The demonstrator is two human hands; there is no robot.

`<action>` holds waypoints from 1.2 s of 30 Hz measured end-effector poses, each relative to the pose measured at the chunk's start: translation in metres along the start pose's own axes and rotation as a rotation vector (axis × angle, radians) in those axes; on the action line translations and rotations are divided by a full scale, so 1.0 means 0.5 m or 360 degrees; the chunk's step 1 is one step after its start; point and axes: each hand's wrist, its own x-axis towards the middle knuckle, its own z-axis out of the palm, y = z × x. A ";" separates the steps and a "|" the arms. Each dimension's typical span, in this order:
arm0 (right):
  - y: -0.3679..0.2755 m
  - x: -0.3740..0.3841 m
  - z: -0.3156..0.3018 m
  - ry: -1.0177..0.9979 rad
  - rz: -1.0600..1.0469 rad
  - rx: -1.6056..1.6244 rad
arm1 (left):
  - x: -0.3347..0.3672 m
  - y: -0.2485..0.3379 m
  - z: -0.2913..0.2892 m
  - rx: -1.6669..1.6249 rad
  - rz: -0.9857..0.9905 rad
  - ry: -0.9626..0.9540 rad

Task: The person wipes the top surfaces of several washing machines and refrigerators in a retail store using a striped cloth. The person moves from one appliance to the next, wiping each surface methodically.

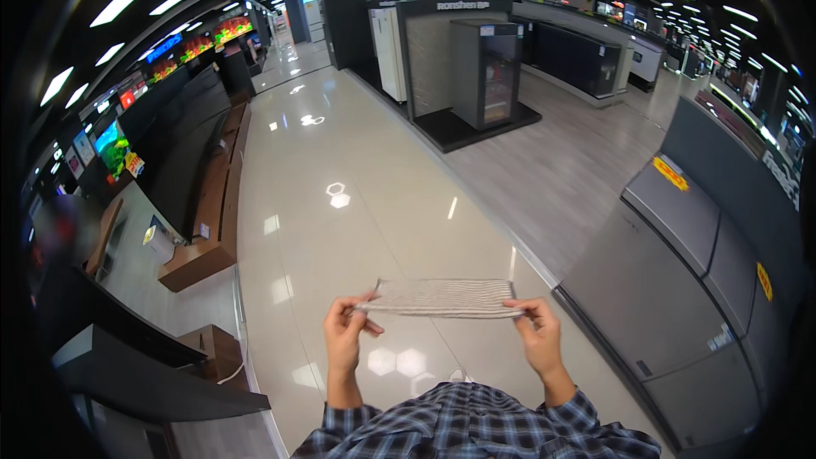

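We hold a striped cloth (442,298) stretched flat between our 2 hands, out in front of our chest and above the glossy floor (357,161). Our left hand (345,330) pinches the cloth's left end between thumb and fingers, wrist bent so the fingers point right and up. Our right hand (537,333) pinches the right end the same way, fingers curled toward the left. Both forearms rise from the near edge in plaid sleeves (476,425), elbows tucked, hands level with each other and well apart, the cloth taut and nearly horizontal between them.

Near right stands a row of grey fridges (680,289) with yellow stickers. On the left runs a wall of dark screens (183,144) over a wooden bench (212,221), some far ones lit in bright colours. Farther off, in the middle, a dark glass-door cabinet (486,72) stands on a black platform, with a white fridge (389,41) just to its left.
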 end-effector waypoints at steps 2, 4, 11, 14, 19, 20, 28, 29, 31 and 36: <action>0.033 0.089 -0.031 0.0054 0.0125 -0.0016 | 0.116 -0.021 0.047 -0.0128 -0.0158 -0.0214; 0.033 0.170 -0.058 0.0127 0.0491 0.0106 | 0.212 -0.043 0.109 0.0035 -0.0311 -0.0219; 0.235 0.394 -0.148 0.0269 0.0538 0.0185 | 0.462 -0.155 0.275 0.0543 -0.0375 -0.0346; 0.315 0.528 -0.170 0.0226 0.0442 0.0128 | 0.562 -0.220 0.323 0.0339 -0.0398 -0.0328; 0.456 0.775 -0.232 0.0053 0.0428 0.0210 | 0.745 -0.320 0.451 0.0299 -0.0516 -0.0217; 0.457 0.828 -0.251 0.0000 0.0534 0.0201 | 0.787 -0.330 0.481 0.0363 -0.0571 -0.0198; 0.622 1.183 -0.397 0.0065 0.0152 0.0105 | 1.083 -0.440 0.773 0.0293 0.0011 -0.0078; 0.646 1.211 -0.411 0.0061 0.0109 0.0103 | 1.113 -0.453 0.793 0.0316 0.0123 -0.0072; 0.680 1.265 -0.426 0.0038 0.0179 0.0100 | 1.172 -0.500 0.818 0.0265 0.0062 -0.0059; 0.761 1.405 -0.477 -0.0034 0.0819 0.0374 | 1.318 -0.578 0.888 0.0412 -0.0536 -0.0029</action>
